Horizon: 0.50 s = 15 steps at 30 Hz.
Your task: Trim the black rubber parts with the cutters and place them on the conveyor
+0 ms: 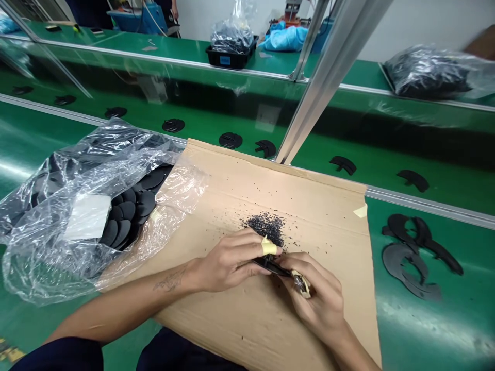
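Tan cardboard sheet (328,216) lies over the green bench (425,330), and both hands work close together just above it. The left hand (228,260), with yellow tape (269,248) wrapped round one finger, grips a small black rubber piece (266,265). The right hand (317,299) closes around a small tool (300,283) with a pale, yellow-wrapped grip, its end meeting that piece, though fingers hide the exact contact. A heap of black crumbs (266,229) sits on the cardboard sheet just beyond the hands, with loose specks scattered around it. Left of the cardboard sheet, a clear plastic bag (46,247) holds stacked black discs (124,219). To its right lie overlapping black cutouts (410,257), and more black pieces (344,165) stand in a spaced row beyond it. For such close work, bracing both hands together and keeping the tool's end clear of the taped finger seems the steadiest, safest hold.
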{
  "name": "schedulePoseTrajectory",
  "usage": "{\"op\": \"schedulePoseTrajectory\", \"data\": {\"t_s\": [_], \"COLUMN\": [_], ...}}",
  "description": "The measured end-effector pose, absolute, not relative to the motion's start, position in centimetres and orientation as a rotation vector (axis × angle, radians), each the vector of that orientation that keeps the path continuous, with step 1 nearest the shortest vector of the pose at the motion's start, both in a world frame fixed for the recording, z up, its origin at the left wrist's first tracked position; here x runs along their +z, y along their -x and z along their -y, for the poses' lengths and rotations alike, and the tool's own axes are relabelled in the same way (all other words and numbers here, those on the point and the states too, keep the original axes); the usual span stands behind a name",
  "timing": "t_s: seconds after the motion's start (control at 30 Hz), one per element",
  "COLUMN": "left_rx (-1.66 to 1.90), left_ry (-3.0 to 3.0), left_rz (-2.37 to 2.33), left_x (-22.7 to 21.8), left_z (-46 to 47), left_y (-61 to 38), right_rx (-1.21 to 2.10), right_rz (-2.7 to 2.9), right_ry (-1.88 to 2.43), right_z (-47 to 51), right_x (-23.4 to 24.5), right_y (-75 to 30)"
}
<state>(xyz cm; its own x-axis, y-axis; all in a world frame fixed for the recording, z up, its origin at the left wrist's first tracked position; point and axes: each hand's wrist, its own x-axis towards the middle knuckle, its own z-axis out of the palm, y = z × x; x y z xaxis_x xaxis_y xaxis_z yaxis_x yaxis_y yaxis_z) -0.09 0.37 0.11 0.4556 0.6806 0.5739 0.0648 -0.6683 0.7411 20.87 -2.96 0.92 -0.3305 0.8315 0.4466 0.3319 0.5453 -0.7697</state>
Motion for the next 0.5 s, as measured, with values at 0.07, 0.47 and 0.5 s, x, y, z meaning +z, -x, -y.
{"op": "schedulePoseTrajectory", "data": {"t_s": [0.07,0.47,0.5], "left_rx": [1.244,1.253,1.247], "left_ry": [-2.035,-2.012,-2.013], "left_rz": [-0.636,-0.694,-0.695], "left_x": [0.11,0.24,0.23], "left_z": [-0.29,-0.19,-0.19], "left_y": [0.1,0.09,0.12], "right_rx": [0.725,0.734,0.741], "right_rz": [1.903,1.927,1.923], "right_ry": [0.955,0.993,0.992], "right_z": [2.97,3.02,3.05], "right_x": [0.98,0.96,0.97], "right_y": [-20.77,-20.91,-20.87]}}
